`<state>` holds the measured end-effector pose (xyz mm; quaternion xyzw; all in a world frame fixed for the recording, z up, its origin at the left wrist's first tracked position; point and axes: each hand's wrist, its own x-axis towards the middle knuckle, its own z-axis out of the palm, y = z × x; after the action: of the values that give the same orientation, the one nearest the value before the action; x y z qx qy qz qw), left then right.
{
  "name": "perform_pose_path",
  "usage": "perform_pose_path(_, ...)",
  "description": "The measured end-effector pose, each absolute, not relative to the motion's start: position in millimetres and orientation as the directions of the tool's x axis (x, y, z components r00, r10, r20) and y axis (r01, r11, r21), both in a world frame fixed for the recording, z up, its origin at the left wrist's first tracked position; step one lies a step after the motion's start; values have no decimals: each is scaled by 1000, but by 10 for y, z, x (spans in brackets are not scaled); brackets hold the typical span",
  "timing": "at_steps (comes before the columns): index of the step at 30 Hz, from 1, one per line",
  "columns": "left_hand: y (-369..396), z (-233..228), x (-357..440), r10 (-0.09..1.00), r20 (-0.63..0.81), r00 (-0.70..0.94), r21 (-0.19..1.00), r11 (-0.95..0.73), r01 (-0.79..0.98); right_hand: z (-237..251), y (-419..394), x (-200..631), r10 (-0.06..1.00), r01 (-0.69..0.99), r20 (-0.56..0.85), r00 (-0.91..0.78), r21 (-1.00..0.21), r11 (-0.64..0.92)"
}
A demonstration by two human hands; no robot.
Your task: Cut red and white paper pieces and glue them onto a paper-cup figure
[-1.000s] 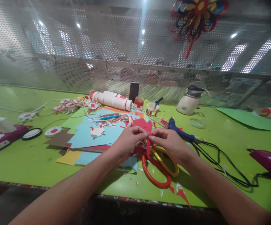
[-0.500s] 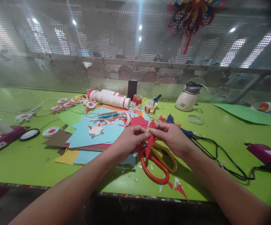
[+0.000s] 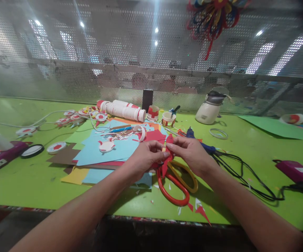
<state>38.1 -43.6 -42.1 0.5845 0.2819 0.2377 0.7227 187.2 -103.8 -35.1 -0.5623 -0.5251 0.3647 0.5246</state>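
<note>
We work at a wide lime-green desk [image 3: 22,182] backed by a perforated metal screen [image 3: 88,63]. Across its middle lies a loose spread of coloured paper sheets, mostly light blue [image 3: 109,148], with a lying roll of stacked white paper cups banded in red [image 3: 124,110] behind it. Right of the sheets a blue hot-glue gun [image 3: 200,142] rests on the desk, its black cord [image 3: 246,182] trailing off to the right. Large scissors with one red and one yellow loop handle [image 3: 176,182] lie flat just under our hands.

Our left hand [image 3: 143,157] and right hand [image 3: 190,154] meet above the scissors, each closed in a fingertip pinch on the same small piece of red cut paper [image 3: 167,157], which hangs between them, clear of the desk, with its point downward.

We judge the red piece to be very light, thin and limp, easy to crease or tear. It is best held near its upper edge with thumb and forefinger, lightly, as both hands do here.
</note>
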Motion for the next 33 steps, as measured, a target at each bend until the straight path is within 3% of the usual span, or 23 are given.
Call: perform_pose_path(33, -440, -418, 392, 694, -143, 705, 982, 189, 12, -378, -1045, 1881, 967, 226, 156, 200, -968, 109)
